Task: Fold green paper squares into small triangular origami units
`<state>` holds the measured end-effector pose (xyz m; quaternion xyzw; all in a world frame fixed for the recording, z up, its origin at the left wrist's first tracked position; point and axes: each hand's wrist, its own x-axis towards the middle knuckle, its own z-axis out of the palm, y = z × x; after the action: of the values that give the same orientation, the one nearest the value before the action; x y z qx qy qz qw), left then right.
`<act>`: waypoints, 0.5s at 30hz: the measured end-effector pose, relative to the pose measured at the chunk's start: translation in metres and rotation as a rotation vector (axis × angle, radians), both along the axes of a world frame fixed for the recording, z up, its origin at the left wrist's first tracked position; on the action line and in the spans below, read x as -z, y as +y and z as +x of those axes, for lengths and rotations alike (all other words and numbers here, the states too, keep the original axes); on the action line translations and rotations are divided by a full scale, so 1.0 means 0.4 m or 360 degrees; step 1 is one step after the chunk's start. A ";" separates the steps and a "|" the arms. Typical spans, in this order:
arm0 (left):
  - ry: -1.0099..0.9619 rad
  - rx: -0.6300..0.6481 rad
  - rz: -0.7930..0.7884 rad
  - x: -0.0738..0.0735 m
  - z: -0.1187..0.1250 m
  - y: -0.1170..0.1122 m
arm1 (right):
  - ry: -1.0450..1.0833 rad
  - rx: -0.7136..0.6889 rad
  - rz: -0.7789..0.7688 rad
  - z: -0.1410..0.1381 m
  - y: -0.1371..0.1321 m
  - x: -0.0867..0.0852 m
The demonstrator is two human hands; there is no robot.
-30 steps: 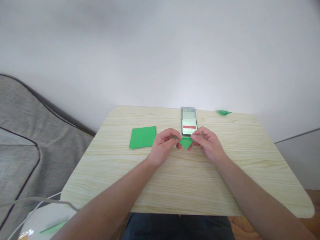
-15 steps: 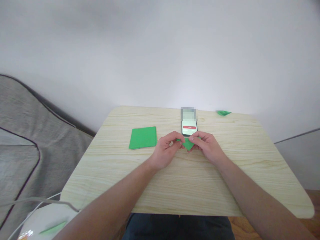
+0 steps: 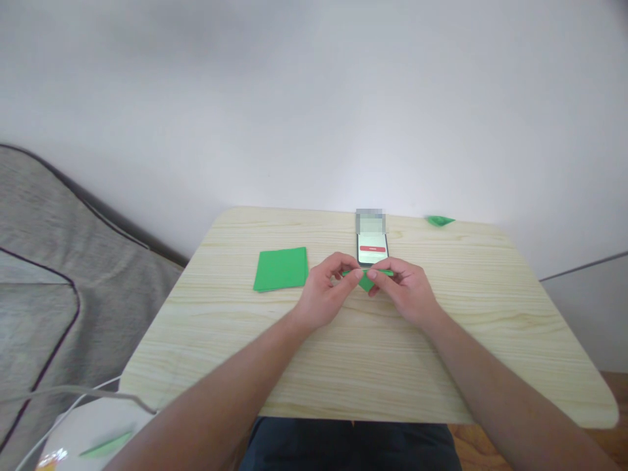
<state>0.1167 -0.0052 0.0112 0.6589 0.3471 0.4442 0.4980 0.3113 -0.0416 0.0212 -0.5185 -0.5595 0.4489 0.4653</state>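
Observation:
A small piece of folded green paper (image 3: pixel 366 283) is held between my two hands over the middle of the table. My left hand (image 3: pixel 328 288) pinches its left part, thumb on the near side. On the right part, my right hand (image 3: pixel 405 288) grips with thumb and fingers closed. The paper's lower point shows between the thumbs, while much of the rest is hidden by my fingers. Just beyond my hands lies a phone (image 3: pixel 373 247) with its screen lit. To the left of my left hand is a stack of green paper sheets (image 3: pixel 280 269).
A folded green paper shape (image 3: pixel 440 221) lies at the table's back right, by the white wall (image 3: pixel 314 104). The wooden table (image 3: pixel 383 373) has rounded corners. Left of it are grey fabric (image 3: pixel 112 307), a pale cable (image 3: pixel 88 392) and a white surface (image 3: pixel 73 435).
Both thumbs have shifted closer together along the top edge of the green paper. More of its upper edge shows beside my right fingers. The stack and phone stay put.

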 end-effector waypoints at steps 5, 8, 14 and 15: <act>0.0055 -0.0011 -0.0042 -0.002 0.001 0.002 | -0.0092 0.0018 0.0038 0.002 -0.003 -0.005; 0.0037 0.0026 -0.0094 -0.004 0.001 0.001 | -0.0054 -0.0003 0.0056 0.004 -0.002 -0.011; -0.0063 0.0063 -0.0251 -0.005 0.007 -0.002 | -0.0014 -0.0027 0.0060 0.007 0.000 -0.021; -0.0093 0.0061 -0.0281 -0.006 0.008 -0.003 | -0.0020 -0.0032 0.0057 0.007 0.000 -0.021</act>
<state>0.1200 -0.0062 0.0135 0.6058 0.3575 0.4214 0.5725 0.3142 -0.0415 0.0298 -0.5074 -0.5755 0.4401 0.4665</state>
